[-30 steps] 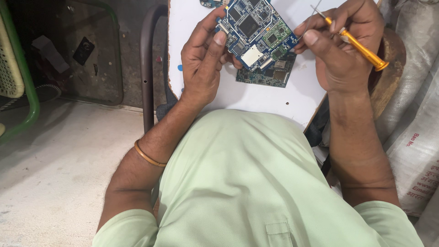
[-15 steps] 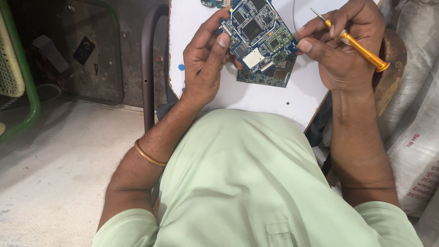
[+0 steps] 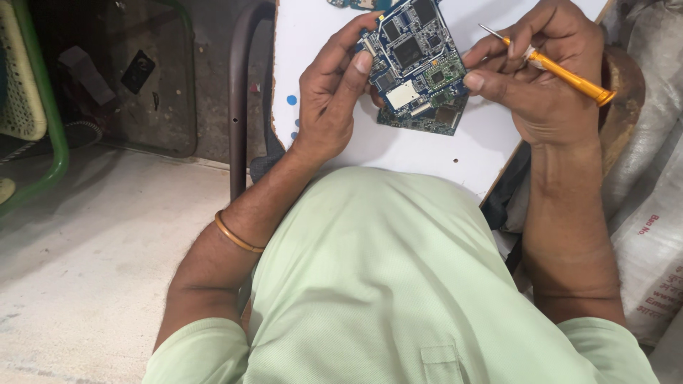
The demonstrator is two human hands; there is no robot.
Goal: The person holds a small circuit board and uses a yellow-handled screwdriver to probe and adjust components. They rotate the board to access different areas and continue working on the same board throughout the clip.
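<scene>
The left hand (image 3: 331, 99) grips the left edge of a blue circuit board (image 3: 416, 53), fingers curled over the board's rim and the thumb pressed flat on its face near a pale metal shield; the right hand (image 3: 541, 78) pinches the board's right edge with the thumb while its fingers close around a yellow-handled screwdriver (image 3: 551, 64), so this hand grasps both board and tool; the screwdriver's thin metal tip points up and to the left, clear of the board, and its yellow handle runs down to the right past the knuckles; the held board is tilted, raised just above a second circuit board (image 3: 427, 121), which lies flat beneath it with only its lower edge showing; both boards sit over a white work board (image 3: 427, 153) resting across the person's lap, marked with a small blue dot near its left edge; a thin gold bangle (image 3: 238, 236) circles the left forearm; the person wears a pale green shirt (image 3: 384, 284) that fills the lower part of the view; a dark curved metal chair frame (image 3: 238, 92) stands just left of the white board; a green-rimmed basket (image 3: 32, 99) sits at the far left on the concrete floor (image 3: 85, 256); pale woven sacks (image 3: 651, 213) are stacked at the right.
</scene>
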